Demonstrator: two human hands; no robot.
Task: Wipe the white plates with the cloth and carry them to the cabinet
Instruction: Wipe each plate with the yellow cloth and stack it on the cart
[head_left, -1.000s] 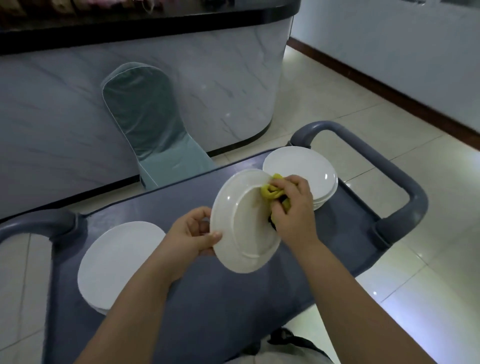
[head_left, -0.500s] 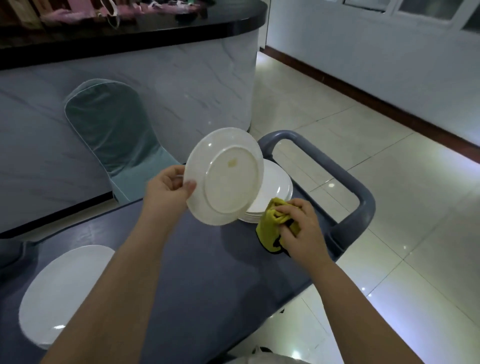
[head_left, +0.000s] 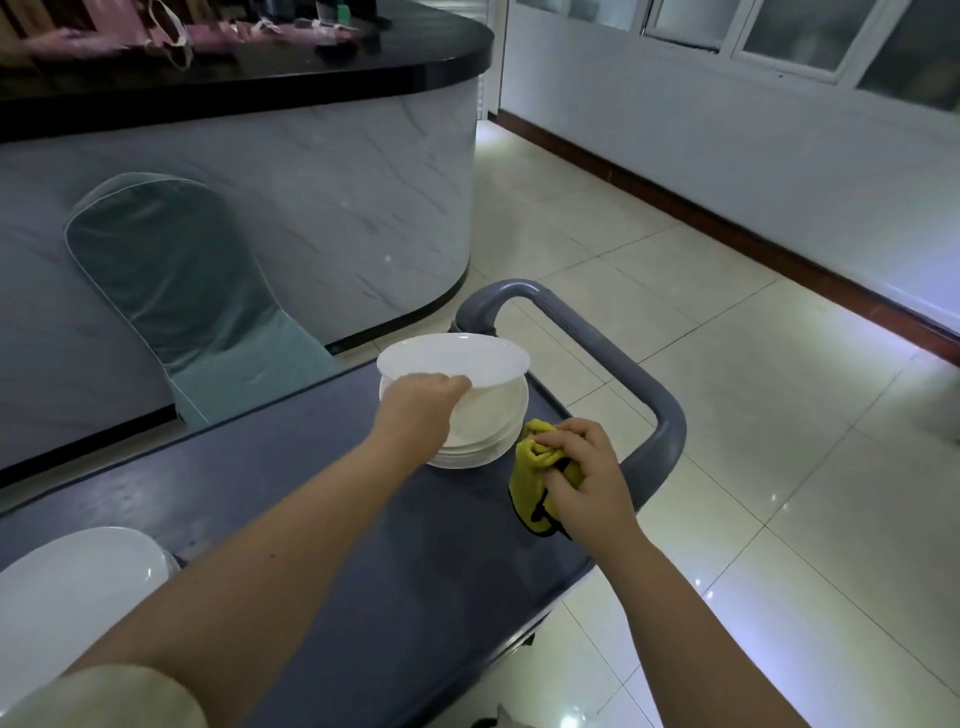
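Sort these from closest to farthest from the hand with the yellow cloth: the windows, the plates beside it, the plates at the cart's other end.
1. Plate stack, just left of the right hand.
2. Other plates, at the left end of the cart.
3. Windows, on the far wall.

Dim, bluish indoor view. I read the light as coming from the windows (head_left: 779, 36) at upper right; it glares in patches on the glossy floor tiles (head_left: 727, 415). The held white plate (head_left: 452, 358) is washed out. Countertop clutter (head_left: 171, 31) is motion-blurred; straight edges bow outward near the borders.
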